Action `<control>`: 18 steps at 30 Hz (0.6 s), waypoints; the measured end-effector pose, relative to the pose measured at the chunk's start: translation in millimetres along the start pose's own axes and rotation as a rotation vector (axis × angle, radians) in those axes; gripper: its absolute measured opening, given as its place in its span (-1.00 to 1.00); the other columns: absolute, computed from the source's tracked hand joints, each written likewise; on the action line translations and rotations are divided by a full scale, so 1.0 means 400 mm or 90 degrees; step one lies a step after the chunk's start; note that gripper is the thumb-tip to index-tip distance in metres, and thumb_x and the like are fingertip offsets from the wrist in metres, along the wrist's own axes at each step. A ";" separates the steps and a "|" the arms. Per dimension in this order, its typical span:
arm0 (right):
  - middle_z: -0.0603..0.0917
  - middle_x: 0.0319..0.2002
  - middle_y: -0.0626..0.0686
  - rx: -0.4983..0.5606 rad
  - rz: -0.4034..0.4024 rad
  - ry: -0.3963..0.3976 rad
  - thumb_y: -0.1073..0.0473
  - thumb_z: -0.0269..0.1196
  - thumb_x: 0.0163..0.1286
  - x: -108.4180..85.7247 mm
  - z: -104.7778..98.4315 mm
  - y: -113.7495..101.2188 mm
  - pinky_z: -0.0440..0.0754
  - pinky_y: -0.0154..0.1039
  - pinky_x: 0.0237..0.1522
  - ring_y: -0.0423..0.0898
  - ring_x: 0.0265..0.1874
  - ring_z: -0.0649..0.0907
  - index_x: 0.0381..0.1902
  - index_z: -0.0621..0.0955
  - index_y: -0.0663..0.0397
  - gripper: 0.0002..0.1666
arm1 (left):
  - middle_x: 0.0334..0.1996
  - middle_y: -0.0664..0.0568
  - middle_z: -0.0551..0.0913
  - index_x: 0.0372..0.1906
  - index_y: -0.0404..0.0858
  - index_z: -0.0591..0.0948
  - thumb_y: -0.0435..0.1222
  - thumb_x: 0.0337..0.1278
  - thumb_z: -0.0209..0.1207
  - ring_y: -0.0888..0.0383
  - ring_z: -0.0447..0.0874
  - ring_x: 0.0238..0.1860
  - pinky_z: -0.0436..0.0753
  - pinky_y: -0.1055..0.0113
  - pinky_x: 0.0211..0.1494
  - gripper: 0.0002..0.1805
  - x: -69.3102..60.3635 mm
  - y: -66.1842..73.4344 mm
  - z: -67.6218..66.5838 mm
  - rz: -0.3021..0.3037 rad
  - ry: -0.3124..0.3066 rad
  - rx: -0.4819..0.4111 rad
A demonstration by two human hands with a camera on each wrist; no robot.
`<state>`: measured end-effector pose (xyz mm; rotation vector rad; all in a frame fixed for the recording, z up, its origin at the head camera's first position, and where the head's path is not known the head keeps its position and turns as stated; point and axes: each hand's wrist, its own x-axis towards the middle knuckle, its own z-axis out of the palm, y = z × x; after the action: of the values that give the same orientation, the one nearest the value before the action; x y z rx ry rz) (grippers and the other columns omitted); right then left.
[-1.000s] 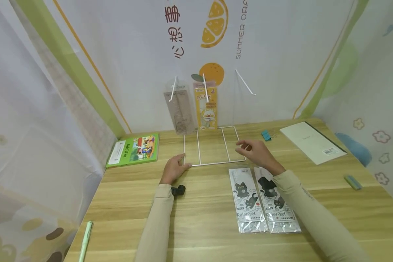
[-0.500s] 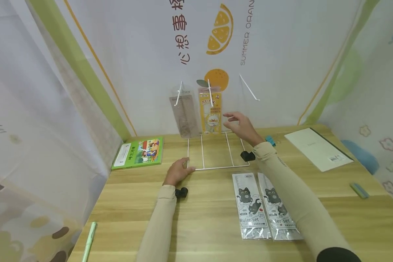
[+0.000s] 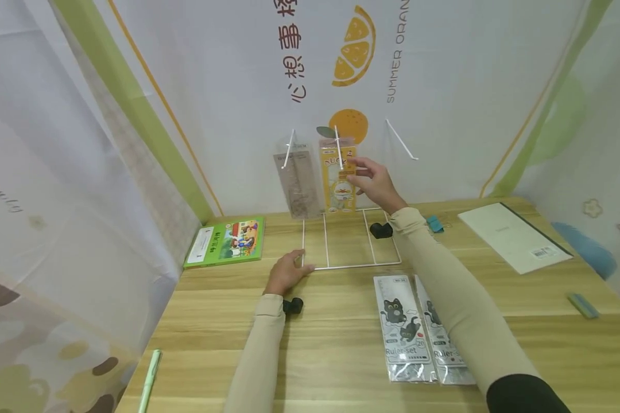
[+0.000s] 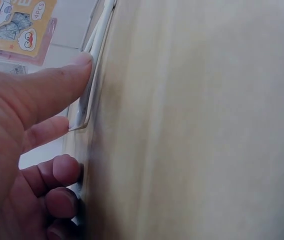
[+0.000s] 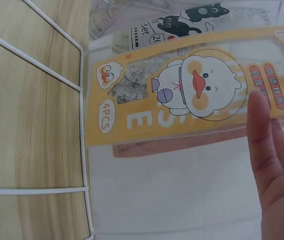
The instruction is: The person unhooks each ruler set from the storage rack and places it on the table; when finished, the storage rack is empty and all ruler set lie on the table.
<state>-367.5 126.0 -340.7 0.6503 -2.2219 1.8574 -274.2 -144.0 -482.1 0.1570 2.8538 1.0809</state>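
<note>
My left hand holds the near-left corner of a white wire rack base lying on the table; in the left wrist view its thumb rests along the wire and the other fingers curl below. A yellow duck ruler-set packet hangs from the middle white hook. My right hand touches that packet's right edge, thumb and index finger spaced apart over its front. A greyish packet hangs from the left hook. Behind the duck packet, the right wrist view shows a packet with black cats.
A third hook carries nothing. Two cat ruler-set packets lie near my right forearm. Around them are a green book, a pale notebook, a blue clip, an eraser-like block and a green pen.
My right hand has lifted from beside the rack base up and leftward to the duck packet's edge. The left hand stays at the rack corner. The head view has shifted slightly.
</note>
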 end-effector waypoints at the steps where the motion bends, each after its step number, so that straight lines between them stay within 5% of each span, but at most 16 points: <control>1: 0.48 0.33 0.30 0.002 -0.002 0.002 0.38 0.24 0.41 0.000 0.002 0.000 0.70 -0.20 -0.37 0.23 0.18 0.56 0.35 0.47 0.31 -0.44 | 0.35 -0.27 0.48 0.39 -0.25 0.47 -0.02 0.26 0.30 -0.30 0.40 0.37 0.39 -0.19 0.39 -0.32 -0.002 0.002 -0.001 0.002 0.001 0.000; 9: 0.61 0.03 0.44 -0.032 -0.044 0.016 0.44 0.27 0.37 -0.033 0.018 -0.052 0.51 -0.41 -0.52 0.07 -0.16 0.56 0.24 0.54 0.38 -0.52 | 0.34 -0.27 0.49 0.38 -0.25 0.48 -0.02 0.26 0.30 -0.30 0.42 0.36 0.40 -0.19 0.38 -0.32 -0.004 0.004 -0.002 0.008 0.004 0.009; 18: 0.67 -0.05 0.45 -0.066 -0.111 0.044 0.49 0.32 0.28 -0.058 0.024 -0.065 0.54 -0.26 -0.12 -0.07 -0.31 0.58 0.09 0.59 0.47 -0.60 | 0.36 -0.27 0.48 0.38 -0.26 0.47 -0.03 0.26 0.30 -0.30 0.40 0.37 0.38 -0.19 0.39 -0.32 -0.003 0.007 -0.008 0.009 0.001 0.009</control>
<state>-334.4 118.5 -328.9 0.7240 -2.1267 1.6449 -273.0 -144.3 -477.9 0.1786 2.8665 1.0643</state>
